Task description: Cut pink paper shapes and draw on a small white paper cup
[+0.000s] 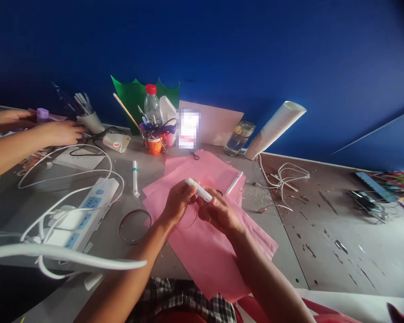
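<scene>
White, seemingly smooth cable (70, 257) curves near hands (177, 204) (220, 215) holding a cylinder (198, 190).

Forearms (269, 278) converge over the table's (163, 267) near edge; left hand (179, 201) and right hand (218, 213) close together, both curled.

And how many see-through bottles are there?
2: a clear plastic bottle with a red cap, before the scalloped green sheet, and a clear cylindrical bottle, left of the tall white cup stack. Others may be hidden.
</scene>
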Tool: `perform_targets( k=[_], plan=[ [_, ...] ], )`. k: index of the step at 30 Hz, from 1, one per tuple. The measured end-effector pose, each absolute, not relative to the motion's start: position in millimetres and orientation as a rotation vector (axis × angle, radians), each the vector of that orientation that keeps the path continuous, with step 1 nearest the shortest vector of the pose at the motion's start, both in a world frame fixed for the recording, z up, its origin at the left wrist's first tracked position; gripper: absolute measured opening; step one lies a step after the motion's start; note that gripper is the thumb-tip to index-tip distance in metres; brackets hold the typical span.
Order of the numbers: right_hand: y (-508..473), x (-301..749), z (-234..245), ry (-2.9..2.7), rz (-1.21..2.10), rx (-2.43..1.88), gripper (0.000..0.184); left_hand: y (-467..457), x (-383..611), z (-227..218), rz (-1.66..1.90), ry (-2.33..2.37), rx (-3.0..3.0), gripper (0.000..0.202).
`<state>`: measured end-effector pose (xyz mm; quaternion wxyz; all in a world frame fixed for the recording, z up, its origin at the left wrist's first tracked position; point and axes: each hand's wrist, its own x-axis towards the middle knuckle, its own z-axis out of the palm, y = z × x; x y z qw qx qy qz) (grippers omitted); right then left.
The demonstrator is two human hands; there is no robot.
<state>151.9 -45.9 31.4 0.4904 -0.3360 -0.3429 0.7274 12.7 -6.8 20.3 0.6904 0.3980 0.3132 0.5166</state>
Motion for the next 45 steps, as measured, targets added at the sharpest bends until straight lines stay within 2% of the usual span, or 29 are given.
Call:
perform_targets(
  k=[6,8,10,12,17,19,22,26,29,35,38,45],
  plan=[
    [-47,161,38,-0.701,1.430,-0.821,0.035,-6,9,23,1.135,0.692,0.849,0.060],
    [-44,173,39,-0.667,1.265,-0.848,0.030,-1,5,21,1.187,0.860,0.915,0.045],
    [-40,185,42,-0.669,1.086,-0.900,0.027,3,2,17,1.222,1.153,1.130,0.020],
    [-36,192,41,-0.697,0.922,-0.944,0.028,5,1,10,1.236,1.303,1.410,0.011],
    [-23,196,23,-0.732,0.681,-1.082,0.032,2,10,-9,1.295,1.103,1.927,0.025],
    [-18,198,13,-0.760,0.650,-1.145,0.038,2,13,-14,1.320,1.066,1.983,0.026],
    [-12,201,3,-0.928,0.545,-1.318,0.037,3,13,-16,1.323,1.071,1.999,0.025],
    [-4,197,-7,-1.305,0.330,-1.475,0.053,4,13,-15,1.309,1.066,2.034,0.024],
    [2,192,-16,-1.571,0.194,-1.461,0.056,2,13,-14,1.292,1.061,2.076,0.025],
    [6,190,-27,-1.793,0.188,-1.431,0.054,2,14,-15,1.239,1.062,2.153,0.023],
    [7,192,-31,-1.765,0.238,-1.448,0.056,2,14,-16,1.239,1.068,2.155,0.022],
    [9,195,-37,-1.642,0.108,-1.476,0.052,3,12,-14,1.224,1.084,2.135,0.022]
  ],
)
